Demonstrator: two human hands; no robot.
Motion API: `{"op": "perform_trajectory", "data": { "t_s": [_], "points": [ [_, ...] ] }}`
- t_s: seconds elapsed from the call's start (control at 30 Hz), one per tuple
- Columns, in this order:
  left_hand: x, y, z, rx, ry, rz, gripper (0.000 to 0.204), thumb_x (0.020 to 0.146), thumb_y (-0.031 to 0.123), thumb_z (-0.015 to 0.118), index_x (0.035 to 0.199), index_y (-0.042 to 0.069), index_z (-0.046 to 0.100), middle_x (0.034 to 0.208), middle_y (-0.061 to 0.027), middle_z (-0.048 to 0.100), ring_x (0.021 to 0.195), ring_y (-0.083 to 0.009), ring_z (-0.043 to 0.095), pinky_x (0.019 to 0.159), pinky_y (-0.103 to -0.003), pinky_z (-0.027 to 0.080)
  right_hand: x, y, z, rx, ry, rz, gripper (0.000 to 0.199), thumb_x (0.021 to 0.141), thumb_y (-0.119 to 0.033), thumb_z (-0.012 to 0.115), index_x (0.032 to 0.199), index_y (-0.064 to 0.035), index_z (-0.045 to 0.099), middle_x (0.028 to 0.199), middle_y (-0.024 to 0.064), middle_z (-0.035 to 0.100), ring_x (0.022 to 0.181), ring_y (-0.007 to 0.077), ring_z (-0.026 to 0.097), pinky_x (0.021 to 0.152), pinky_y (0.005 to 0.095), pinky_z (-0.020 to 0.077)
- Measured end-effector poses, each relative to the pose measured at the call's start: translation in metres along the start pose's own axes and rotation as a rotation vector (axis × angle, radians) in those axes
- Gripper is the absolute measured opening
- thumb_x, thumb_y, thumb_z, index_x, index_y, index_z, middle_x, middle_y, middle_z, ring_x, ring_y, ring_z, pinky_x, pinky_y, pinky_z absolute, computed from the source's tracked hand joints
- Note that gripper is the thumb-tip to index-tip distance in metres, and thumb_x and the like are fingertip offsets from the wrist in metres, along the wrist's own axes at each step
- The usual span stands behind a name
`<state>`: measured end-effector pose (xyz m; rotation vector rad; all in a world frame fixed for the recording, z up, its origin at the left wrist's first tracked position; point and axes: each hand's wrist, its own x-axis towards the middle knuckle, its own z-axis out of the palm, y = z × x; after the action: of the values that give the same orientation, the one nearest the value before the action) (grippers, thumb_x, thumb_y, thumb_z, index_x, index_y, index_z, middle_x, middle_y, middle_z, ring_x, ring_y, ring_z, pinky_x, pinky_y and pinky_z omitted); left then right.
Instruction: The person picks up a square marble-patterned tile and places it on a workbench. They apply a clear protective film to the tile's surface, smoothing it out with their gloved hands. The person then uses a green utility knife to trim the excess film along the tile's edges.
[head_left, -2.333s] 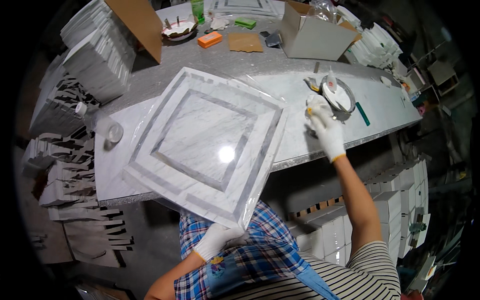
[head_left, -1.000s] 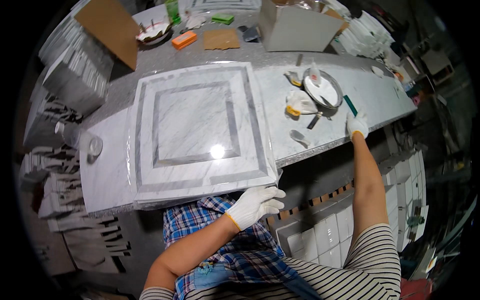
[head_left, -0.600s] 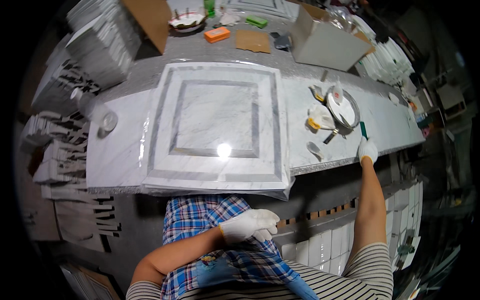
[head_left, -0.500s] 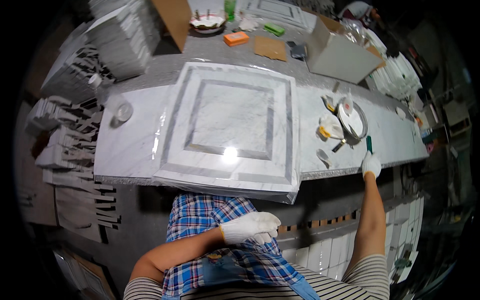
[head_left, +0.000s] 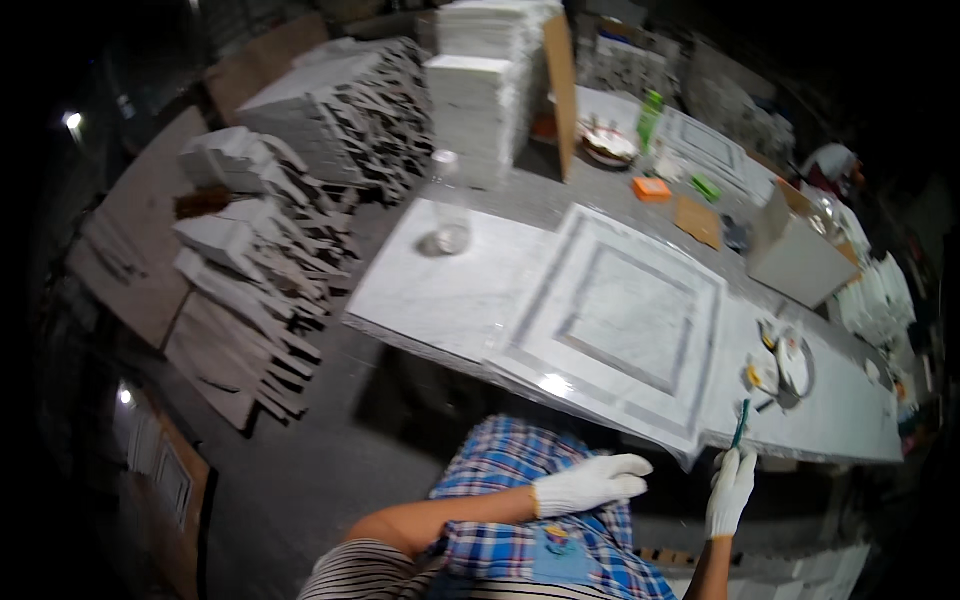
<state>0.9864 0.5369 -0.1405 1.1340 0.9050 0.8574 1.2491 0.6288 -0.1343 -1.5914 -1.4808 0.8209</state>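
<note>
My right hand (head_left: 732,492), in a white knit glove, grips a slim green tool (head_left: 741,424) just off the front edge of the workbench. The tool's exact kind cannot be made out. In front of my body, over a blue plaid apron (head_left: 500,470), my gloved left hand (head_left: 595,487) holds nothing, its thumb apart from the loosely stretched fingers. A white marble panel (head_left: 635,315) with inlaid grey frames lies on the bench ahead of both hands. Right of it sits a round pan (head_left: 797,365) with white stuff in it, beside a white and yellow lump (head_left: 762,377).
A clear bottle (head_left: 450,215) stands at the bench's left part. Farther back are an orange box (head_left: 651,190), a cardboard piece (head_left: 697,221) and a large carton (head_left: 800,255). Stacked white slabs (head_left: 475,110) rise behind; stone strips (head_left: 265,240) lie piled at left.
The view has swung left, showing more stacks there. My right hand has come back from the bench top with the green tool. My left hand's fingers have straightened.
</note>
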Motion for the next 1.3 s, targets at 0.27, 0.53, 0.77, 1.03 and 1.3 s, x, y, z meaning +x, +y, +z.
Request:
{"op": "perform_trajectory", "data": {
  "t_s": [0.27, 0.53, 0.77, 1.03, 1.3],
  "points": [
    [-0.033, 0.021, -0.018, -0.236, 0.425, 0.155, 0.039, 0.102, 0.022, 0.057, 0.132, -0.002, 0.054, 0.113, -0.0014, 0.061, 0.102, -0.0081, 0.055, 0.089, -0.025, 0.048, -0.091, -0.107, 0.109, -0.108, -0.344, -0.422, 0.033, 0.095, -0.019, 0.062, 0.124, -0.0025, 0.058, 0.097, 0.0235, 0.068, 0.088, 0.0386, 0.070, 0.075, 0.0402, 0.0541],
    [-0.082, 0.030, -0.033, -0.403, 0.720, 0.085, 0.026, 0.102, 0.022, 0.055, 0.113, -0.001, 0.060, 0.099, -0.0089, 0.067, 0.079, -0.0136, 0.065, 0.067, -0.026, 0.053, -0.099, -0.126, 0.115, -0.061, -0.557, -0.554, 0.029, 0.092, -0.010, 0.066, 0.120, -0.0005, 0.066, 0.107, 0.0176, 0.070, 0.095, 0.0267, 0.070, 0.085, 0.0331, 0.0540],
    [-0.094, 0.037, -0.020, -0.044, 0.517, -0.231, 0.028, 0.101, 0.024, 0.055, 0.113, 0.000, 0.060, 0.083, -0.0082, 0.068, 0.068, -0.0103, 0.064, 0.059, -0.022, 0.050, -0.088, -0.106, 0.114, 0.351, -0.634, -0.087, 0.043, 0.100, -0.019, 0.061, 0.137, 0.0007, 0.055, 0.124, 0.0135, 0.067, 0.114, 0.0184, 0.064, 0.098, 0.0296, 0.0489],
    [-0.090, 0.025, -0.019, 0.747, 0.717, -0.041, 0.039, 0.083, 0.019, 0.075, 0.118, 0.005, 0.067, 0.109, -0.0154, 0.069, 0.096, -0.0272, 0.069, 0.084, -0.035, 0.054, -0.090, -0.110, 0.108, 0.380, -0.703, 0.070, 0.040, 0.101, -0.021, 0.059, 0.134, 0.0007, 0.056, 0.116, 0.0095, 0.069, 0.102, 0.0123, 0.062, 0.086, 0.0250, 0.0495],
    [-0.073, -0.004, -0.025, -0.539, 0.535, -0.024, 0.042, 0.100, 0.028, 0.063, 0.129, -0.001, 0.056, 0.117, -0.0097, 0.065, 0.103, -0.0170, 0.064, 0.078, -0.032, 0.056, -0.098, -0.084, 0.120, 0.617, -0.532, 0.016, 0.046, 0.095, -0.006, 0.064, 0.138, 0.0062, 0.051, 0.129, 0.0164, 0.062, 0.119, 0.0192, 0.059, 0.102, 0.0318, 0.0471]
  ]
}}
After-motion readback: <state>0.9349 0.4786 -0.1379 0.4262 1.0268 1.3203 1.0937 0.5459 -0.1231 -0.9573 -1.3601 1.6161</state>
